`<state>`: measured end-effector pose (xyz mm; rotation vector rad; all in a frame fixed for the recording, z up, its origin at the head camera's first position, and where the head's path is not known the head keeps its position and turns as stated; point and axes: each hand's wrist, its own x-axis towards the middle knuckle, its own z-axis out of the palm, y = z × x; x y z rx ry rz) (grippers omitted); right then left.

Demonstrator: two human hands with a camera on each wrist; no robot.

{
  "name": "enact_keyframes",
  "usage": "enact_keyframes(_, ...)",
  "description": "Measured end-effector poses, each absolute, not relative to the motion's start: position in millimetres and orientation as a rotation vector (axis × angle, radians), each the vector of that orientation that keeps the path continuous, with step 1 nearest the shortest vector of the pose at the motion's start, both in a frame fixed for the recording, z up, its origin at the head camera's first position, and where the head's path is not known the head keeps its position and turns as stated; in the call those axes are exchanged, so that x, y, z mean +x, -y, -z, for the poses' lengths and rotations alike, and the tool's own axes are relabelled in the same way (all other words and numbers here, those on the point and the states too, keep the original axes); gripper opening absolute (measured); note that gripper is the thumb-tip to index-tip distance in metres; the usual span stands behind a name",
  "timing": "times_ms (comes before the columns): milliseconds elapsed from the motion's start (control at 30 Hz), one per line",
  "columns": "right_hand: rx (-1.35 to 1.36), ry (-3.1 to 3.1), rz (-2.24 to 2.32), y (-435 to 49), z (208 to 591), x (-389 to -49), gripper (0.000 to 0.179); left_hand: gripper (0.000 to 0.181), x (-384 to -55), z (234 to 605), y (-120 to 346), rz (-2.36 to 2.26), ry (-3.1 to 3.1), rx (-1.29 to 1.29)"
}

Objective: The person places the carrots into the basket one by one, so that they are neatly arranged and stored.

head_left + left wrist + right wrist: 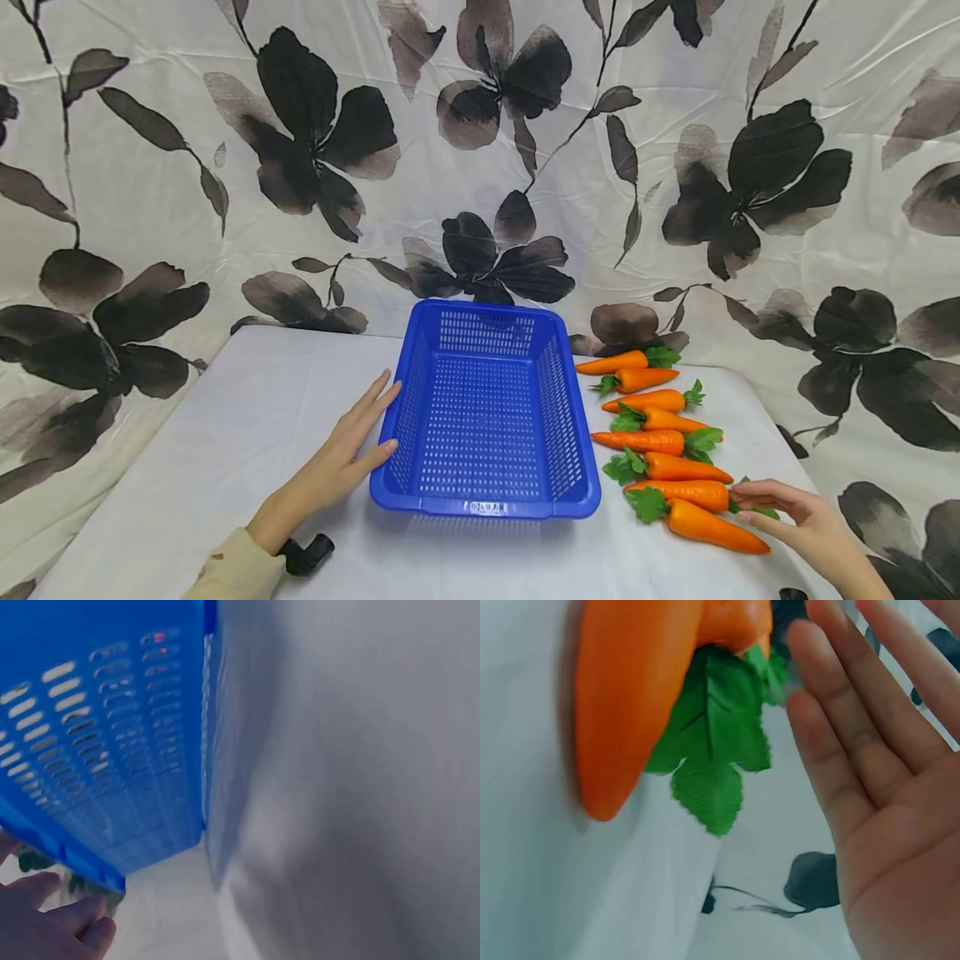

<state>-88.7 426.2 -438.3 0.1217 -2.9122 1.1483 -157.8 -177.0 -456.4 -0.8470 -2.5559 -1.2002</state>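
Carrots [648,442] on the right, basket [483,427] mid-table
Right hand's [813,525] pretty wide, fingers out beside the second-nearest carrot's leaves [711,735]; left hand's [348,446] spread too, touching the basket's left rim; eight carrots run back along its right side on the table [187,450], floral cloth [420,183] behind.

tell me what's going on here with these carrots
A person's left hand touches the left rim of a blue basket. Their right hand is beside the leaves of the second-nearest carrot, gripping nothing. All eight carrots lie in a row on the white table, right of the basket.
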Motion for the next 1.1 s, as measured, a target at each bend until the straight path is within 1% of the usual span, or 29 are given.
enact_keyframes(100,0.111,2.986,-1.305,-431,440,-88,0.031,0.071,-156,458,172,1.227,2.55,-0.899)
enact_keyframes(267,0.133,3.094,-1.463,-439,442,-86,0.037,0.07,-153,459,165,1.287,2.517,-0.94)
enact_keyframes(433,0.204,3.141,-1.533,-448,446,-87,0.043,0.08,-149,457,158,1.358,2.514,-0.897)
enact_keyframes(533,0.231,3.166,-1.557,-454,450,-88,0.045,0.081,-147,455,154,1.382,2.527,-0.864)
enact_keyframes(633,0.241,3.19,-1.523,-454,454,-89,0.046,0.081,-145,454,151,1.398,2.527,-0.825)
enact_keyframes(800,0.166,3.234,-1.413,-451,459,-92,0.048,0.082,-140,455,148,1.381,2.529,-0.792)
enact_keyframes(1100,0.163,3.244,-1.279,-448,459,-91,0.044,0.084,-131,453,146,1.367,2.553,-0.753)
